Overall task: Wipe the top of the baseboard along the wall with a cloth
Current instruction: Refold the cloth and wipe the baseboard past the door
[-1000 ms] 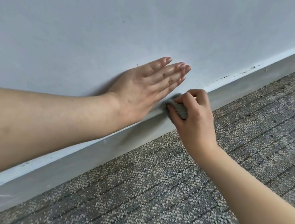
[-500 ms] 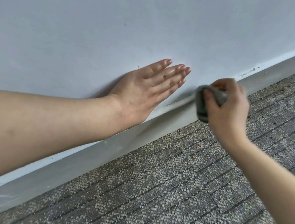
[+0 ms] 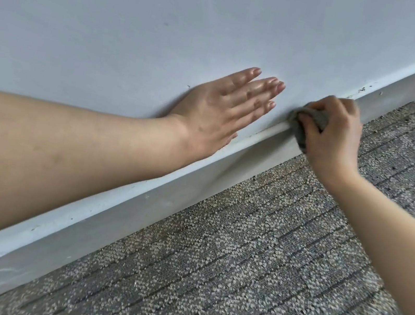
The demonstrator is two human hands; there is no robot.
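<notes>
two hands in view, one cloth. the left hand (image 3: 225, 110) lies flat on the wall (image 3: 167, 27), fingers straight and close together. the right hand (image 3: 333, 140) has its fingers curled round the one grey cloth (image 3: 309, 122), which sits on the top edge of the baseboard (image 3: 166, 197). dark specks (image 3: 361, 90) line the ledge past it, grey carpet (image 3: 234, 285) below.

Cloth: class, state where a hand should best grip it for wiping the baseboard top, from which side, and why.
Grip the cloth's bunched upper part from the carpet side, as the right hand does, thumb on the near face, fingers curled over the top. It is wadded over the baseboard edge against the wall, so only its room-facing side is free.
</notes>
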